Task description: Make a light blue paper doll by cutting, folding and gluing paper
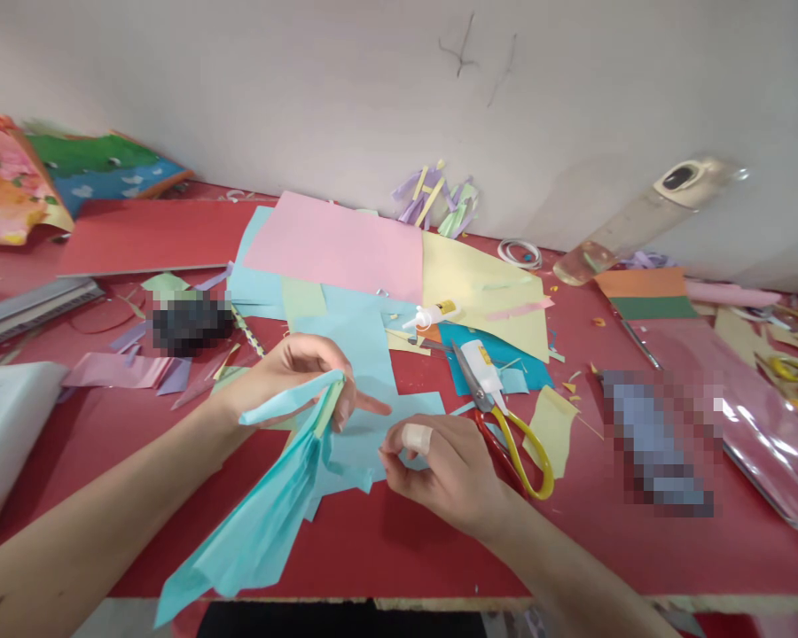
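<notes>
My left hand (pixel 312 377) grips a pleated turquoise paper piece (pixel 276 505) at its narrow upper end, where a pale green strip and a light blue strip meet; its index finger points right. The wide pleated part hangs toward the table's front edge. Just to the right, my right hand (pixel 445 465) is closed in a pinch, apart from the pleated paper, with a bandage around one finger. Whatever it may hold is hidden. Behind both hands lie light blue paper sheets (pixel 355 341). Scissors (pixel 515 443) with red and yellow handles rest beyond my right hand.
Glue bottles (pixel 439 313) lie among pink paper (pixel 346 248), yellow paper (pixel 488 283) and scraps. Small paper figures (pixel 429 195) lean on the wall. A tilted clear bottle (pixel 638 226) stands at the back right. Left are a white box (pixel 13 434) and red board (pixel 160 235).
</notes>
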Demonstrator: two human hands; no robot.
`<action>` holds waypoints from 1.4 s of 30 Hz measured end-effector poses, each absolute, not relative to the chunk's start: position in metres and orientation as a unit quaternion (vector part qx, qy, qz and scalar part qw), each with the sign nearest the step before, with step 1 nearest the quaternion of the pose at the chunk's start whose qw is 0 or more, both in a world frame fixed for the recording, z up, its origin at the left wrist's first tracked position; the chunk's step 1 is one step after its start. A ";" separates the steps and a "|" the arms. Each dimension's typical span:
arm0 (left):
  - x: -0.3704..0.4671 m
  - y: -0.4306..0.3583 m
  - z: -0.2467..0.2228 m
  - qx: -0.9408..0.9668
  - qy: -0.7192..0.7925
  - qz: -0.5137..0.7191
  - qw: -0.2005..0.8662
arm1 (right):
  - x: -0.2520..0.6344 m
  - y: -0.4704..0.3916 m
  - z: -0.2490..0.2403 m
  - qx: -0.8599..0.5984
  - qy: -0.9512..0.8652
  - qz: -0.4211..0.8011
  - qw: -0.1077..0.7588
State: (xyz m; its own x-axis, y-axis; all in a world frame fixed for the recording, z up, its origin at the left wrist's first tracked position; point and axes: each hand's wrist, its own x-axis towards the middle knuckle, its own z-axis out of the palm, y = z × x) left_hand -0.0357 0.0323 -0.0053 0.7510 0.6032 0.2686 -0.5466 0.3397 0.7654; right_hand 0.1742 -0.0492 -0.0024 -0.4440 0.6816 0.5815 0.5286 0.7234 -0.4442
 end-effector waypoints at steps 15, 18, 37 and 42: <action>-0.035 0.030 -0.002 0.443 0.036 0.378 0.812 | 0.177 -0.052 -0.004 -0.332 -0.831 0.135 0.425; -0.035 0.028 -0.001 0.440 0.049 0.384 0.810 | 0.177 -0.051 -0.003 -0.333 -0.836 0.132 0.416; -0.030 0.033 0.004 0.408 0.182 0.432 0.784 | 0.178 -0.051 -0.005 -0.339 -0.837 0.132 0.409; -0.029 0.033 0.002 0.399 0.224 0.445 0.770 | 0.176 -0.050 -0.007 -0.341 -0.835 0.122 0.414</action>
